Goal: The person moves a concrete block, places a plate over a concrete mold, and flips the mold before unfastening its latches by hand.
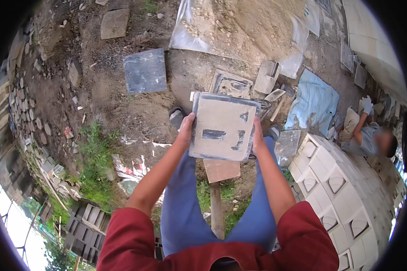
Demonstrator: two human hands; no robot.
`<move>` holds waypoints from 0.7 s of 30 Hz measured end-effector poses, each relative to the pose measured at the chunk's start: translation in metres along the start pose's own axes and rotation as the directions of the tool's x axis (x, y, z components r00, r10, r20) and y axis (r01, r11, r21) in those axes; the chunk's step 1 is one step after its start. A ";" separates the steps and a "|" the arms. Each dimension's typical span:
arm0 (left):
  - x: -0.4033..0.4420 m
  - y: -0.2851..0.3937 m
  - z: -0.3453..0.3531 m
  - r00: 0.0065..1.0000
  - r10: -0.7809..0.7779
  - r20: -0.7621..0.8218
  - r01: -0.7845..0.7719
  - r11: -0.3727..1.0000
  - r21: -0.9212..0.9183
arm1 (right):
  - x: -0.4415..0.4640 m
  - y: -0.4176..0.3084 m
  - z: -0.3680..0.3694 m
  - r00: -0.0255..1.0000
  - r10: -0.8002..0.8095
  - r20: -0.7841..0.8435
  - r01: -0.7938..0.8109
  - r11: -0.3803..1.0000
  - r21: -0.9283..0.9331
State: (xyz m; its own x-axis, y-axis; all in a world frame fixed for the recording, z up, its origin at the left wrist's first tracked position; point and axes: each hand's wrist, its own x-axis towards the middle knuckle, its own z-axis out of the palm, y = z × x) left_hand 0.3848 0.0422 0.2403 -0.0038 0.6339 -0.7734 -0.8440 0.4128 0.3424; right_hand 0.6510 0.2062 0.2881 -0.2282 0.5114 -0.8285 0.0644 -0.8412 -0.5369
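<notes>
A flat rectangular board (221, 117), its face mostly coated in tan clay with dark bare patches and dark edges, is held up over my knees. My left hand (186, 130) grips its left edge, fingers wrapped behind it. The opposite edge is held by my right hand (257, 137), whose fingers are partly hidden. Just beyond the board lies a clay-smeared tray or mould (232, 86) on the ground. Beside that is a greyish plate with a dark bar on it (267, 77). Below the held board, a reddish square panel (221, 170) sits atop a wooden post (216, 210) between my legs.
A heap of tan soil (244, 29) rests on plastic sheeting ahead. A dark square slab (145, 71) lies left, a blue cloth (313, 101) right. Stacked pale blocks (334, 180) rise at lower right, near another person (371, 135) wearing a glove. Weeds (95, 167) grow left.
</notes>
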 end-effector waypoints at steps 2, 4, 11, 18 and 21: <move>0.028 -0.021 0.010 1.000 -0.001 -0.031 0.001 1.000 0.014 | 0.013 0.010 -0.027 1.000 0.009 -0.016 -0.008 1.000 0.019; 0.056 -0.040 0.010 0.997 0.008 -0.083 -0.007 1.000 0.019 | 0.037 0.023 -0.042 0.999 0.031 -0.013 -0.031 0.999 0.028; 0.144 -0.078 0.012 0.985 -0.148 -0.092 0.145 0.989 -0.042 | 0.119 0.051 -0.092 0.998 0.057 -0.035 -0.052 0.992 0.115; 0.194 -0.070 -0.002 0.979 -0.202 0.003 0.202 0.979 -0.013 | 0.185 0.075 -0.102 0.999 0.016 0.052 -0.021 0.996 0.090; 0.210 -0.061 -0.005 0.984 -0.173 -0.049 0.178 0.976 0.126 | 0.206 0.085 -0.097 0.999 -0.034 0.041 0.030 0.995 0.097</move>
State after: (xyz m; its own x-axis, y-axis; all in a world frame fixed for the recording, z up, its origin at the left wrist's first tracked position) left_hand 0.4330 0.1466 0.0544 0.1157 0.5199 -0.8464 -0.7567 0.5981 0.2639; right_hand 0.7035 0.2571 0.0563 -0.2697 0.5317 -0.8028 -0.0365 -0.8388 -0.5433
